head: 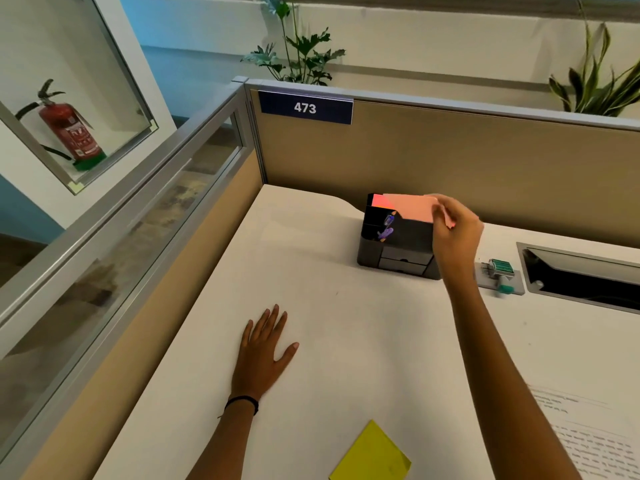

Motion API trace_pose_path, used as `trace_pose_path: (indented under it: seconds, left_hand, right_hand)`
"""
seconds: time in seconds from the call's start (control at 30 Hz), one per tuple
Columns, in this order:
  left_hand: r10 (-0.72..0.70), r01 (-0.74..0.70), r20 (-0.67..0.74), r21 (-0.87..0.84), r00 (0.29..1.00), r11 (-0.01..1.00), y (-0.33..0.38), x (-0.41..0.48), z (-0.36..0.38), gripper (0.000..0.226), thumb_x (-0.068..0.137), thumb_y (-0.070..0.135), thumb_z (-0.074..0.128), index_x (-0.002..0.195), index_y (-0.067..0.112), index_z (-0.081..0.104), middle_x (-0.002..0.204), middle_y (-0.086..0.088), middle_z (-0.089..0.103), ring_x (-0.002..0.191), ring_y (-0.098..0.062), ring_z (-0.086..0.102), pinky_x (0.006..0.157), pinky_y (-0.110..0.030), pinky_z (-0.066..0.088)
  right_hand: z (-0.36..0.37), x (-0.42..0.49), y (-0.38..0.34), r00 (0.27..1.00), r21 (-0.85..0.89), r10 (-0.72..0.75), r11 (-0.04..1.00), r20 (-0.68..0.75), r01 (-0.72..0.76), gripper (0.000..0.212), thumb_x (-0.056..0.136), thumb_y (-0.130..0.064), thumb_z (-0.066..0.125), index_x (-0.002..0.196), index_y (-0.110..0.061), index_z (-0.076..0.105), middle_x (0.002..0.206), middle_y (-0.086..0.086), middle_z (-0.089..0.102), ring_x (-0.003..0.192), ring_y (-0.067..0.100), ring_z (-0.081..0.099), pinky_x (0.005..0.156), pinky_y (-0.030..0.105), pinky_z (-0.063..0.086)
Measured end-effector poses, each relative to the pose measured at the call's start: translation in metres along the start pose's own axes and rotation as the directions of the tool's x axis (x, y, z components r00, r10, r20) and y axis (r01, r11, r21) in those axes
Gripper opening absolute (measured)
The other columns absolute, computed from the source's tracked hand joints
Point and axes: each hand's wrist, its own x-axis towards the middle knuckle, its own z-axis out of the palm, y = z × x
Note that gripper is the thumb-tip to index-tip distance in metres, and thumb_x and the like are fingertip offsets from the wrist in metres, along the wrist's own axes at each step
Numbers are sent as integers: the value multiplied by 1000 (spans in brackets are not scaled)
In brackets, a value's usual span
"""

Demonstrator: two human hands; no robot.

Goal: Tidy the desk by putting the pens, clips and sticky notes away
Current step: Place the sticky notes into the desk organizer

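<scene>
On cubicle tabletop (pixel 346 306), right hand (pixel 457 233) fingers pinch pink sticky notes (pixel 412 207) over black desk organizer (pixel 398 251) to slot them in, left hand (pixel 263 348) flat, fingers loosely spread, probably bracing; yellow sticky notes (pixel 372 455) lie near.

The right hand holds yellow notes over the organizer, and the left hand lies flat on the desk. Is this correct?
No: the head view shows the right hand holding pink notes, not yellow, over the organizer. The left hand does lie flat on the desk.
</scene>
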Motion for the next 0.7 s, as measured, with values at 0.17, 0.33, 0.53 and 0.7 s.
trace_pose_path:
  seconds: [0.17, 0.33, 0.53, 0.7]
  left_hand:
    - [-2, 2, -22, -8, 1000, 1000, 0, 2, 1, 74, 86, 69, 15, 146, 26, 22, 155, 9, 13, 144, -7, 9, 116, -24, -8]
    - [-6, 5, -22, -4, 1000, 1000, -2, 5, 2, 68, 89, 63, 27, 146, 26, 23, 155, 9, 14, 143, -7, 10, 117, -27, -4]
    - [-4, 4, -14, 30, 1000, 1000, -2, 5, 3, 66, 90, 59, 30, 146, 26, 23, 155, 6, 15, 144, -9, 11, 118, -30, -1]
    - [-3, 3, -16, 28, 1000, 1000, -2, 5, 4, 66, 90, 60, 29, 147, 27, 20, 155, 8, 12, 144, -8, 8, 118, -29, -2]
  right_hand:
    - [42, 39, 19, 990, -174, -91, 979, 107, 109, 26, 90, 2, 48, 109, -3, 65, 110, 17, 68, 101, 30, 62, 86, 34, 49]
    - [71, 58, 28, 942, -354, -186, 892, 279, 281, 32, 87, 6, 44, 112, -2, 63, 109, 22, 67, 99, 39, 59, 78, 45, 49]
    - [86, 76, 28, 904, -461, -220, 801, 366, 382, 34, 84, 9, 45, 113, 2, 60, 104, 27, 65, 92, 43, 59, 74, 47, 45]
    - [89, 90, 28, 896, -494, -183, 780, 406, 383, 37, 84, 11, 43, 118, 2, 57, 110, 27, 64, 98, 44, 58, 78, 50, 44]
